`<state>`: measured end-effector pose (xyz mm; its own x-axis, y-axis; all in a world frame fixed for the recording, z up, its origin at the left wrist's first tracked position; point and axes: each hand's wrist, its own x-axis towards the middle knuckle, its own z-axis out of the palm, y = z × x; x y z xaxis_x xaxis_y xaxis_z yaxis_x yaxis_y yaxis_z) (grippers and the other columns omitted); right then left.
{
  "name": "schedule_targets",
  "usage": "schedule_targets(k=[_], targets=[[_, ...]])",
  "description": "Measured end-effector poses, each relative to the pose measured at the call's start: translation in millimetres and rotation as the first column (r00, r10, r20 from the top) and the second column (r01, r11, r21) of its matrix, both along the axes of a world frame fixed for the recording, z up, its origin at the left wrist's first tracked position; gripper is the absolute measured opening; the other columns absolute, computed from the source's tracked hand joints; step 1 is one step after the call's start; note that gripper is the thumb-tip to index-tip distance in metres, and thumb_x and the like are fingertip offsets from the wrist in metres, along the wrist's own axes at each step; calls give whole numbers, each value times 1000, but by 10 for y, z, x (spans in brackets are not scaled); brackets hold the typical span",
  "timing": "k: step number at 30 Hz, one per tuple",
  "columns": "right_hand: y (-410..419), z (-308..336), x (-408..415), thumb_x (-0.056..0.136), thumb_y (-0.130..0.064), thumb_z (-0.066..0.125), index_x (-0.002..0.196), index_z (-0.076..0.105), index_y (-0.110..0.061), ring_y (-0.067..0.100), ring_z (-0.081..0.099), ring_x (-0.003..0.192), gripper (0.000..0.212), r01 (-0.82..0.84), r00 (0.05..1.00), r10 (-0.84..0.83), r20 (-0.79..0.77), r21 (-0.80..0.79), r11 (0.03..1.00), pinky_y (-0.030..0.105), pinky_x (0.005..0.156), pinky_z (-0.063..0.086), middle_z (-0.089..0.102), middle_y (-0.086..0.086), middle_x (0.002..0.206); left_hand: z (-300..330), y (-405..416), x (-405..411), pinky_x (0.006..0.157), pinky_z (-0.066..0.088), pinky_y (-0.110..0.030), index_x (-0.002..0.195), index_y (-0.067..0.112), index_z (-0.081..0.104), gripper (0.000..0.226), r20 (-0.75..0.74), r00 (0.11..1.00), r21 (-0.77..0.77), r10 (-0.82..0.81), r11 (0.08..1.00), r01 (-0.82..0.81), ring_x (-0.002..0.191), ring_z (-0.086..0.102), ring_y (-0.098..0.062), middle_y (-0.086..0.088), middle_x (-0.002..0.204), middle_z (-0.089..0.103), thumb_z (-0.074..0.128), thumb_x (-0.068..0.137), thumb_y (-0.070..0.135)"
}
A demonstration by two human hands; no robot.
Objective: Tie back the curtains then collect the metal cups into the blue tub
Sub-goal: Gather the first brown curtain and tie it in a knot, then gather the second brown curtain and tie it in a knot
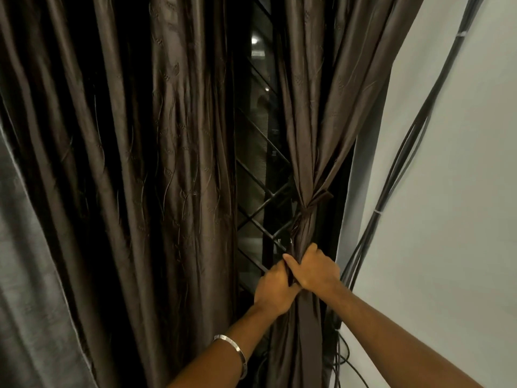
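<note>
A dark brown right curtain (307, 130) is gathered into a bunch, and a brown tie-back band (314, 204) is wrapped around it. Just below the band, my left hand (275, 292) and my right hand (316, 271) both grip the bunched fabric, touching each other. The left wrist wears a silver bangle (235, 347). A second brown curtain (126, 177) hangs loose and untied on the left. No metal cups or blue tub are in view.
Between the curtains a window with a dark diagonal metal grille (260, 191) shows. A white wall (447, 191) fills the right side, with a bundle of black cables (402, 161) running down it. Grey fabric (19, 247) hangs at the far left.
</note>
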<state>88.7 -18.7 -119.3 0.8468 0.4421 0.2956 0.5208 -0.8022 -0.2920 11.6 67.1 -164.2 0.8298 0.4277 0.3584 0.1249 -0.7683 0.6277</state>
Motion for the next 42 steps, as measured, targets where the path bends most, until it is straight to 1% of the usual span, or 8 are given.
schedule_targets(k=[5,10,14,20,25,30,33,42], targets=[[81,82,-297,91,-75,19,102,70,-13,21,67,88,81,102,993,-74,91,-359,928,30,64,44,71,5,97,-55,247,-292,78,51,-28,130,15,52,44,21,993,-35,-119,992,120,103,64,-21,-5,117,66,54,95,42],[266,108,-582,93,-73,20,123,62,-12,25,63,109,80,189,981,-180,66,-504,843,34,79,47,64,9,124,-111,566,-734,92,52,-27,134,20,56,46,70,985,-71,-158,984,163,114,62,-14,4,124,65,57,94,43],[512,152,-876,93,-72,26,118,64,-12,25,64,107,75,212,976,-207,64,-496,842,33,80,48,66,9,121,-72,763,-1106,52,39,-18,81,23,62,25,260,958,43,-121,993,114,63,58,-4,14,67,60,56,94,44],[1027,347,-1244,87,-76,29,99,65,-18,28,66,93,70,54,998,-52,-33,48,997,35,74,51,70,7,101,256,1136,-1495,47,41,-26,65,23,55,32,511,858,59,-52,998,25,52,51,-6,12,55,50,62,89,43],[1432,623,-1424,96,-60,39,147,34,-28,11,51,121,60,-96,867,414,-277,723,684,28,100,40,51,-4,138,642,1498,-1851,60,46,-26,71,19,60,22,705,709,42,41,994,-99,65,53,-6,11,70,55,65,88,33],[1606,780,-1361,75,-84,46,151,26,-31,18,47,133,95,-40,816,520,-254,872,488,43,115,35,48,-1,146,1146,1931,-2155,81,49,-43,88,15,63,19,820,548,-49,167,974,-223,91,57,-14,3,95,57,68,84,33],[1652,860,-1324,80,-80,47,146,35,-33,20,50,130,82,-42,796,560,-229,902,429,48,113,38,52,2,142,1410,2173,-2298,91,47,-47,102,15,60,32,836,481,-120,265,943,-310,106,53,-18,-2,110,53,72,81,36],[1623,1291,-1375,55,-94,52,153,22,-32,14,38,139,120,-215,761,646,-59,916,338,43,119,27,37,-4,153,1823,2738,-2368,113,32,-48,132,17,47,74,815,429,-208,390,887,-412,138,34,-17,-4,146,38,73,75,57]])
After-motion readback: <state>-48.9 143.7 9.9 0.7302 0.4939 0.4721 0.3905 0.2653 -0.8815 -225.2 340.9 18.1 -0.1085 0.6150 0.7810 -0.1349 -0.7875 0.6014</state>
